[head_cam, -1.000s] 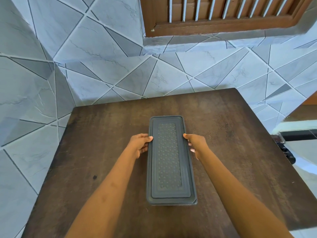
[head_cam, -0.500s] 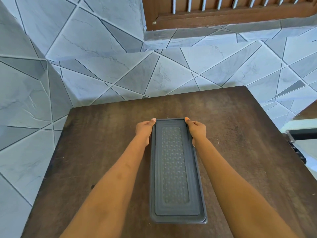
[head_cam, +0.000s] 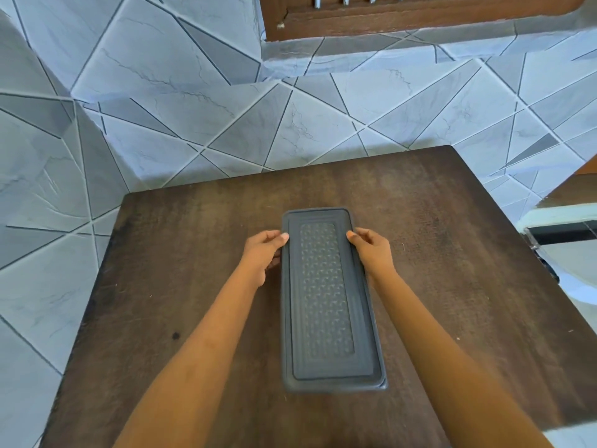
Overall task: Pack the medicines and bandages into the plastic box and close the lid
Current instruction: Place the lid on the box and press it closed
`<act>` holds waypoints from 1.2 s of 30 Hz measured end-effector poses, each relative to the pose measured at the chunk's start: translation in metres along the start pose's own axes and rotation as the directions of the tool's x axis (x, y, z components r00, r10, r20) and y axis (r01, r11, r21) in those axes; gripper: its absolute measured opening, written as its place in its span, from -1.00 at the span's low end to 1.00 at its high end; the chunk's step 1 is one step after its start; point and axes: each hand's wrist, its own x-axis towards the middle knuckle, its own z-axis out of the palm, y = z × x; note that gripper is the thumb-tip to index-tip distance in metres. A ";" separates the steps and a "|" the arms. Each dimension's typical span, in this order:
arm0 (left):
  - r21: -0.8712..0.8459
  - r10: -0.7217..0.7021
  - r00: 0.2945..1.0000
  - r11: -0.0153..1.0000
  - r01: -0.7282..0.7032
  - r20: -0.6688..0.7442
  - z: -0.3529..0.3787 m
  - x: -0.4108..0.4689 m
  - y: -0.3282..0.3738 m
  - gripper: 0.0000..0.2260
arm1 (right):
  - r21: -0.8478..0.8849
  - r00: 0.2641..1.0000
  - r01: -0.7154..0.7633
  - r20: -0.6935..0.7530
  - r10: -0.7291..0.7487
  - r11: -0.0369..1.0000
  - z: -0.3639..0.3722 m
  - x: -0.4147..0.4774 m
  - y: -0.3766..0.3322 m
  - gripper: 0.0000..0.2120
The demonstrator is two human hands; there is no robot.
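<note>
A long grey plastic box (head_cam: 326,302) lies lengthwise in the middle of the dark wooden table (head_cam: 168,253), its embossed lid seated on top. My left hand (head_cam: 263,253) presses against the lid's left edge near the far end, thumb on the rim. On the opposite side, my right hand (head_cam: 371,250) holds the right edge, thumb on the rim too. No medicines or bandages are visible; the box's inside is hidden by the lid.
Grey tiled walls (head_cam: 193,108) close in behind the table and to its left. A brown wooden window frame (head_cam: 403,17) is above. To the right, past the table's edge, stands a white and black object (head_cam: 562,224).
Both hands slid from the middle of the box's sides up to its far corners, then back a little toward me along the lid's edges. The view shifted slightly.
</note>
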 end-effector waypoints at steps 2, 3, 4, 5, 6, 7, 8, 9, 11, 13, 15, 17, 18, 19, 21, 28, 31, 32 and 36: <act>0.006 -0.001 0.999 1.000 0.001 0.050 -0.013 -0.029 -0.028 -0.94 | 0.004 0.999 0.036 0.039 -0.037 0.999 -0.014 -0.039 0.020 -0.69; 0.001 -0.010 0.997 1.000 0.010 0.074 -0.019 -0.044 -0.042 -0.96 | 0.046 0.998 0.031 0.055 -0.034 0.998 -0.020 -0.058 0.031 -0.71; -0.003 -0.015 0.995 1.000 0.015 0.095 -0.024 -0.059 -0.055 -0.95 | 0.084 0.997 0.021 0.070 -0.027 0.996 -0.024 -0.075 0.040 -0.73; -0.007 -0.020 0.994 1.000 0.020 0.103 -0.028 -0.074 -0.068 -0.95 | 0.106 0.996 0.018 0.085 -0.027 0.994 -0.030 -0.092 0.050 -0.74; -0.011 -0.017 0.995 1.000 0.019 0.102 -0.031 -0.089 -0.079 -0.94 | 0.114 0.995 0.016 0.098 -0.028 0.993 -0.034 -0.106 0.058 -0.76; -0.013 -0.014 0.995 1.000 0.015 0.097 -0.033 -0.100 -0.087 -0.90 | 0.128 0.994 0.010 0.105 -0.024 0.992 -0.037 -0.115 0.065 -0.78; -0.017 -0.010 0.996 1.000 0.012 0.090 -0.034 -0.110 -0.095 -0.85 | 0.140 0.994 0.002 0.112 -0.018 0.990 -0.041 -0.122 0.071 -0.78; -0.015 -0.009 0.996 1.000 0.010 0.085 -0.034 -0.119 -0.101 -0.82 | 0.150 0.992 0.000 0.123 -0.019 0.989 -0.043 -0.127 0.076 -0.77; -0.005 -0.004 0.997 1.000 0.004 0.081 -0.035 -0.136 -0.110 -0.80 | 0.145 0.986 0.007 0.163 -0.031 0.989 -0.049 -0.139 0.084 -0.74; 0.004 -0.014 0.995 1.000 0.013 0.096 -0.036 -0.147 -0.116 -0.80 | 0.135 0.979 0.008 0.202 -0.035 0.991 -0.054 -0.147 0.090 -0.69; 0.007 -0.027 0.995 1.000 0.026 0.091 -0.035 -0.157 -0.119 -0.85 | 0.134 0.969 -0.004 0.245 -0.029 0.991 -0.061 -0.154 0.093 -0.63; 0.009 -0.034 0.996 0.999 0.033 0.081 -0.032 -0.164 -0.119 -0.90 | 0.108 0.952 -0.006 0.304 -0.027 0.994 -0.066 -0.159 0.094 -0.56; 0.005 -0.036 0.996 0.999 0.035 0.080 -0.031 -0.166 -0.119 -0.94 | 0.097 0.945 0.000 0.327 -0.031 0.995 -0.068 -0.160 0.094 -0.54; 0.004 -0.031 0.996 1.000 0.030 0.081 -0.029 -0.167 -0.118 -0.96 | 0.099 0.939 0.004 0.342 -0.037 0.995 -0.068 -0.160 0.095 -0.52; 0.025 -0.001 0.998 1.000 -0.001 0.062 -0.025 -0.168 -0.120 -0.92 | 0.108 0.931 0.025 0.360 -0.062 0.994 -0.072 -0.160 0.095 -0.51; 0.145 0.067 0.992 0.988 -0.050 -0.110 -0.012 -0.162 -0.126 -0.84 | -0.010 0.929 0.172 0.335 -0.159 0.985 -0.068 -0.147 0.095 -0.47; 0.125 0.075 0.980 0.991 -0.052 -0.186 -0.008 -0.162 -0.129 -0.83 | -0.035 0.925 0.172 0.350 -0.149 0.984 -0.066 -0.136 0.093 -0.46; 0.111 0.083 0.977 0.992 -0.061 -0.199 -0.007 -0.160 -0.128 -0.83 | -0.041 0.923 0.174 0.355 -0.148 0.984 -0.065 -0.132 0.091 -0.46; 0.049 0.102 0.969 0.994 -0.093 -0.224 -0.003 -0.147 -0.119 -0.94 | -0.008 0.923 0.151 0.360 -0.138 0.989 -0.059 -0.117 0.082 -0.48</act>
